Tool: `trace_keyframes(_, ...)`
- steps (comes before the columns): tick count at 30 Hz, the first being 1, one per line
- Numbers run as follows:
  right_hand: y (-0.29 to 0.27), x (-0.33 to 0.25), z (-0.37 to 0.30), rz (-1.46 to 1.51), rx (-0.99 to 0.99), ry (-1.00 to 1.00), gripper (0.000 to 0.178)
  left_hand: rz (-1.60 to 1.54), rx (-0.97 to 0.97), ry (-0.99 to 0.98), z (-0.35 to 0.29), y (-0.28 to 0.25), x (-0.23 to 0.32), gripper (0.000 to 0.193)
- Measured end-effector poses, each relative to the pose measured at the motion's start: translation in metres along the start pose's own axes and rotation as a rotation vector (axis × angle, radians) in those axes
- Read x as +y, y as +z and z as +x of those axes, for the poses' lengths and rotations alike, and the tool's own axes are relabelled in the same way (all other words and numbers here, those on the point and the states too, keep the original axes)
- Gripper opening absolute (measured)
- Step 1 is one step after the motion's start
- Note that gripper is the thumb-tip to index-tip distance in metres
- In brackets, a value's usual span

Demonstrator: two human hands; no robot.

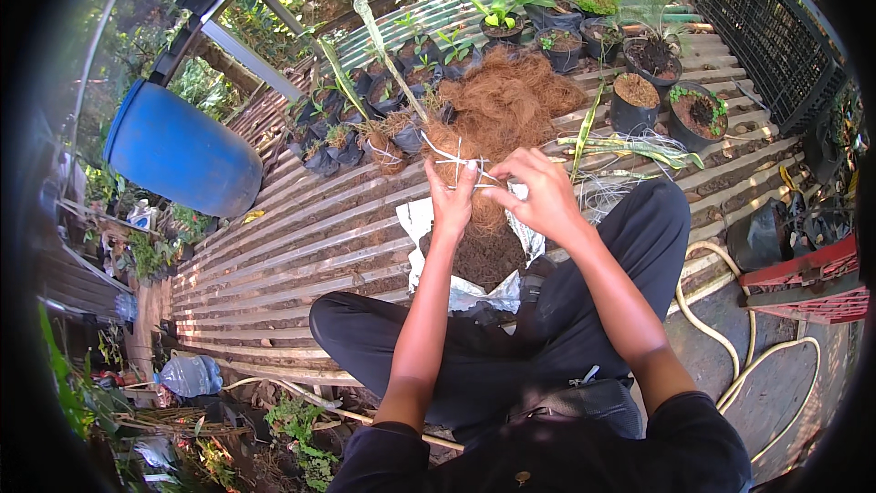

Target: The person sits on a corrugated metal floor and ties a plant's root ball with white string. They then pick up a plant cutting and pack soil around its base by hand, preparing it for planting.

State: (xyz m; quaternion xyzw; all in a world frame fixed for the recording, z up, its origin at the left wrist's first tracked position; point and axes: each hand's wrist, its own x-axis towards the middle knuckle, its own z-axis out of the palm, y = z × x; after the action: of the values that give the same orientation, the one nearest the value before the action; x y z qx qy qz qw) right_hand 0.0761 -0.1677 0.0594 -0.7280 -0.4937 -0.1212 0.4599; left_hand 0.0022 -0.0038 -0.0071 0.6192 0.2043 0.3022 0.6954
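A ball of brown coconut fibre [445, 138], bound with crossing white string [453, 161], is held up over an opened white sack [416, 219] of dark soil [479, 260]. My left hand [451, 203] grips the ball from its near side, thumb and fingers upright against it. At its right, my right hand [540, 196] has thumb and forefinger pinched together on the string. A long, pale green leaf [388, 55] rises from the ball, leaning to the far left; its lower end is hidden in the fibre. Behind the ball lies a loose heap of coconut fibre [511, 96].
Cut, striped leaves [630, 148] and loose white strings [602, 196] lie to the right on the corrugated sheet [292, 256]. Potted plants [698, 114] line the far side. A blue barrel [187, 146] stands left, a black crate [771, 36] far right. A hose [698, 310] curls at right.
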Motion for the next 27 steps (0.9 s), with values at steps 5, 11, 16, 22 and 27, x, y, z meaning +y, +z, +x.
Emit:
trace_keyframes(5,0.01,-0.003,-0.002,-0.081,-0.107,0.107,0.018,0.096,0.02,0.046,0.001,0.0,-0.004,0.091)
trace_keyframes(11,0.028,0.0,-0.007,0.391,-0.067,0.222,0.01,0.25,0.065,0.043,0.001,-0.001,-0.009,0.096)
trace_keyframes(16,0.037,0.007,-0.006,0.871,-0.307,0.488,0.007,0.079,0.004,-0.066,0.005,-0.009,-0.016,0.109)
trace_keyframes(22,0.037,0.012,-0.001,0.831,-0.21,0.46,0.013,0.118,0.01,-0.021,0.005,-0.006,-0.006,0.109)
trace_keyframes(27,0.039,0.016,-0.005,0.911,-0.033,0.429,0.014,-0.001,-0.01,0.023,0.002,0.001,0.003,0.1)
